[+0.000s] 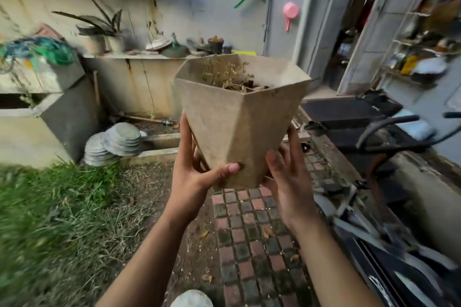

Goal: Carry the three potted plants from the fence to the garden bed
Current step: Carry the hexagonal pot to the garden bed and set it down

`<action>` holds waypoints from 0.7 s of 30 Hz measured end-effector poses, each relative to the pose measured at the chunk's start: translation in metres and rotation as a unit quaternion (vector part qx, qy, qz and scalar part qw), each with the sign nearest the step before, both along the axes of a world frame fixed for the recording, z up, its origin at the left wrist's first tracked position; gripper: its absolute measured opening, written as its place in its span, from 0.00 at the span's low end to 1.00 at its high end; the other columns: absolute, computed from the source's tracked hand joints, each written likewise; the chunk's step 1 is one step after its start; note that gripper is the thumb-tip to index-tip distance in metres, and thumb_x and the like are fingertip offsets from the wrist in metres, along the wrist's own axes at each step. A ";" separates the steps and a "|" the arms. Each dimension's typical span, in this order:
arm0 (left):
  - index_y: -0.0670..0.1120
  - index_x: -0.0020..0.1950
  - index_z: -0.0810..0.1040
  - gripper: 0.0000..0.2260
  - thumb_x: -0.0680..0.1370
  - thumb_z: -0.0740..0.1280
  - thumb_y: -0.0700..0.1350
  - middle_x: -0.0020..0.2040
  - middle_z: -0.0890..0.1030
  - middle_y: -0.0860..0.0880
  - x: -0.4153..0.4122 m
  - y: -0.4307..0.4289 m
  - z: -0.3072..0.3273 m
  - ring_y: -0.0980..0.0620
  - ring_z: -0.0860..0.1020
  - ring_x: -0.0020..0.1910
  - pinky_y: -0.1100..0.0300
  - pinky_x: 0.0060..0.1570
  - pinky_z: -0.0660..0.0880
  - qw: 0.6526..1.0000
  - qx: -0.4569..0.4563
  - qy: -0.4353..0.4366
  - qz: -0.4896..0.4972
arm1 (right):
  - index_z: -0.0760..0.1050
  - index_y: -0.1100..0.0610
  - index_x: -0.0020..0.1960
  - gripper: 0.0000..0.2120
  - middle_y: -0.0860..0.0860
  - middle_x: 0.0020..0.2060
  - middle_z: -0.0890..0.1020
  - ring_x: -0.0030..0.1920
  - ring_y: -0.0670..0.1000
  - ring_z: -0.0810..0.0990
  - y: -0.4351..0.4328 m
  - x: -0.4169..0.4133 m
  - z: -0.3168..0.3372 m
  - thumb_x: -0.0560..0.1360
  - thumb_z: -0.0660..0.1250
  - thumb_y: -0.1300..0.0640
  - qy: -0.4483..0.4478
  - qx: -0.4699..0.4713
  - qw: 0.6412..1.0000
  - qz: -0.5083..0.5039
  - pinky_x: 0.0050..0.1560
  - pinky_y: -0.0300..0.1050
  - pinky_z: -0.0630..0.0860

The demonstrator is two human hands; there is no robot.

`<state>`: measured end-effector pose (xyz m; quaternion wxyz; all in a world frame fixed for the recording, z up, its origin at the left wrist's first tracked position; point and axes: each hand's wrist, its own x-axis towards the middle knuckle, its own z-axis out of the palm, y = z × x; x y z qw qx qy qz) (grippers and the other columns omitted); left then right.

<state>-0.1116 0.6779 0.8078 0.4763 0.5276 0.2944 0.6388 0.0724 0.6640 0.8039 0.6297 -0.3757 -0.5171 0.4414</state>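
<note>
I hold a beige, angular pot [239,117] with a dried, sparse plant [232,77] up in front of me, above the brick path. My left hand [197,169] grips its lower left side, thumb across the front near the base. My right hand [287,172] cups the lower right side and underside. Two more potted plants [104,35] with long dark leaves stand on a ledge along the back wall at the left.
A red and grey brick path [249,227] runs ahead, with grass [50,207] on the left. A stack of grey round slabs [114,142] lies by the wall. A parked motorbike [386,182] crowds the right side. A doorway [349,32] opens at the back right.
</note>
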 end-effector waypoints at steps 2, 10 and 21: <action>0.63 0.87 0.53 0.59 0.63 0.82 0.41 0.86 0.66 0.48 0.008 0.041 -0.001 0.42 0.74 0.79 0.33 0.74 0.75 1.000 -0.004 0.008 0.006 | 0.67 0.26 0.73 0.36 0.50 0.68 0.80 0.66 0.53 0.83 0.042 0.009 -0.002 0.69 0.78 0.35 0.004 -0.006 1.000 0.009 0.55 0.57 0.85; 0.69 0.83 0.57 0.55 0.64 0.83 0.45 0.84 0.68 0.48 0.056 0.194 -0.021 0.43 0.77 0.77 0.36 0.70 0.79 0.999 -0.020 0.028 0.035 | 0.64 0.29 0.76 0.38 0.50 0.69 0.79 0.68 0.56 0.81 0.206 0.056 -0.023 0.70 0.78 0.36 0.014 -0.041 0.998 0.033 0.58 0.68 0.83; 0.71 0.83 0.57 0.55 0.65 0.86 0.53 0.84 0.68 0.45 0.113 0.401 -0.040 0.42 0.76 0.77 0.50 0.64 0.82 0.993 -0.039 0.008 0.112 | 0.66 0.26 0.74 0.43 0.46 0.67 0.80 0.65 0.51 0.83 0.448 0.116 -0.034 0.64 0.83 0.38 0.035 -0.095 0.983 0.154 0.55 0.61 0.85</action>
